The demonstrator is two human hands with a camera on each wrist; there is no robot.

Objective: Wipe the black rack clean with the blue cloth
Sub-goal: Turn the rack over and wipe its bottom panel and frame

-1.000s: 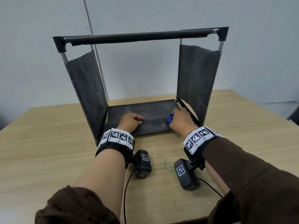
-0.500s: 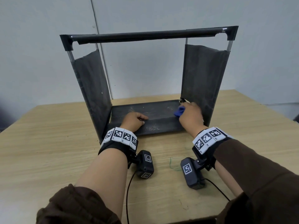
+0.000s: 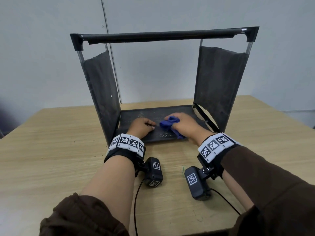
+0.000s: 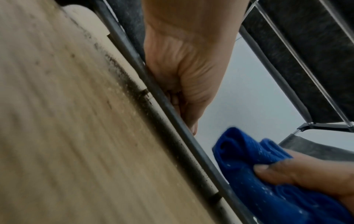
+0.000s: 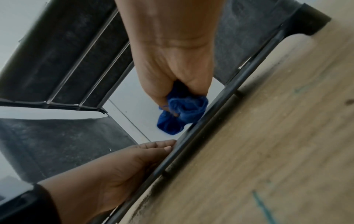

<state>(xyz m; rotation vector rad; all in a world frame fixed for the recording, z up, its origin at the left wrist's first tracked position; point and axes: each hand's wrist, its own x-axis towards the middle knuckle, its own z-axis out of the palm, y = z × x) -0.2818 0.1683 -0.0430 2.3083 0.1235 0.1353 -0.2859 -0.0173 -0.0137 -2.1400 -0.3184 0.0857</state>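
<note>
The wooden table (image 3: 51, 150) carries the black rack (image 3: 163, 35), which stands upright near the table's far edge, in front of a pale wall (image 3: 153, 14). The rack consists of a top crossbar between two corner fittings, metal uprights, two hanging dark fabric side panels and a flat dark bottom shelf (image 3: 170, 111). The fabric panels look dusty and greyed. The bottom shelf carries pale specks and crumbs, densest along its front strip and near the back left.

The left hand (image 3: 142, 126) rests on the front left part of the bottom shelf, fingers curled under into a loose fist, holding nothing; in the left wrist view the left hand (image 4: 187, 72) bears against the shelf's front rail. The right hand (image 3: 185, 124) sits on the shelf just right of the left hand, fingers and thumb curled round the blue cloth (image 3: 169, 125).

The blue cloth is bunched into a crumpled wad and lies against the shelf surface near its middle, with a loose tail trailing toward the front edge. In the left wrist view the blue cloth (image 4: 258, 174) shows a ribbed weave flecked with pale specks. In the right wrist view the right hand (image 5: 172, 60) pinches the blue cloth (image 5: 182, 115) from above.
</note>
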